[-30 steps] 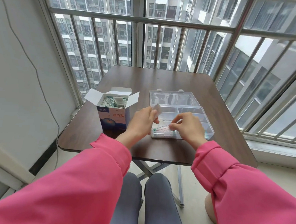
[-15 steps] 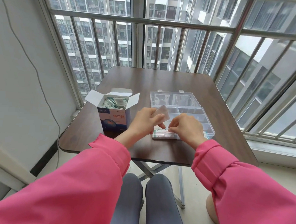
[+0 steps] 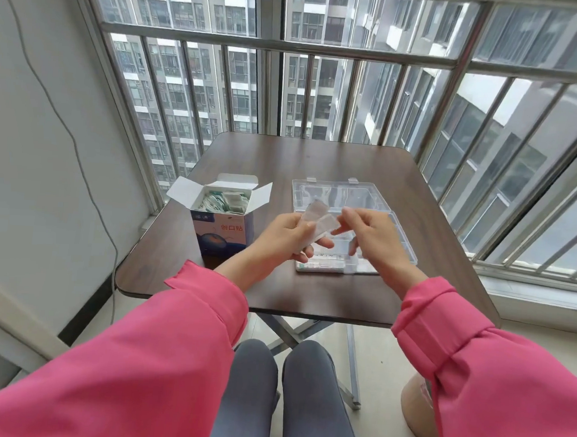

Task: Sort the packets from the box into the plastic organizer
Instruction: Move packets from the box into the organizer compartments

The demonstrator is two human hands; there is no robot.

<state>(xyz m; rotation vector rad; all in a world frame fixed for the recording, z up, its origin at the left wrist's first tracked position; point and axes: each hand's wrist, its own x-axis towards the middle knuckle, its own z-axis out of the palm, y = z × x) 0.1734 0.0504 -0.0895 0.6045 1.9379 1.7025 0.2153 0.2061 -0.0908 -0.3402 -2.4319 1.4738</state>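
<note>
Packets, thin pale translucent wrappers (image 3: 317, 220), sit fanned out between my two hands, raised above the near left part of the clear plastic organizer (image 3: 404, 239). I see my left hand (image 3: 284, 238) gripping their lower ends, thumb on top and fingers curled underneath. My right hand (image 3: 370, 237) pinches the upper corner of the nearer wrapper between thumb and forefinger, with the other fingers loosely bent over the tray. That shallow compartment tray lies on the dark brown wooden table (image 3: 317, 162) with its transparent lid folded back flat toward the window, and a few packets with green print lie in its front row. To the left of the tray, well apart from it, stands the blue and white cardboard box (image 3: 222, 233), flaps open, filled with more green and white packets. Pink sleeves (image 3: 178, 346) cover both my forearms.
</note>
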